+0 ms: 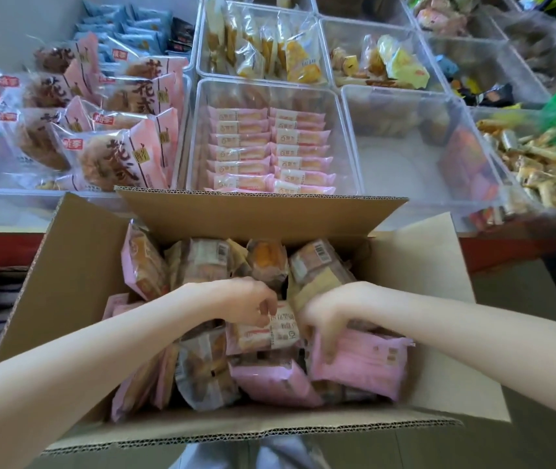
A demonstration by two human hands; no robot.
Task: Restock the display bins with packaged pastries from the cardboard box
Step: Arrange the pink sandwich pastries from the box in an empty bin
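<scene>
Midway, I'm judging | bin (pixel 337 96) ahead is carrying two rows of pink packets (pixel 270 154), its far half showing bare | cardboard box (pixel 77 265) is sitting heaped with pastries | left hand (pixel 253 304) is pinching a packet (pixel 264 331); right hand (pixel 329 316) is curling round a pink bundle (pixel 361 363) | many loads are remaining.

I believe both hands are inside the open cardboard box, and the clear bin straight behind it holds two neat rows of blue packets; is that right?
Not quite: the head view shows the packets in that clear bin are pink, not blue. The rest holds: the left hand and right hand are both inside the open cardboard box.
</scene>
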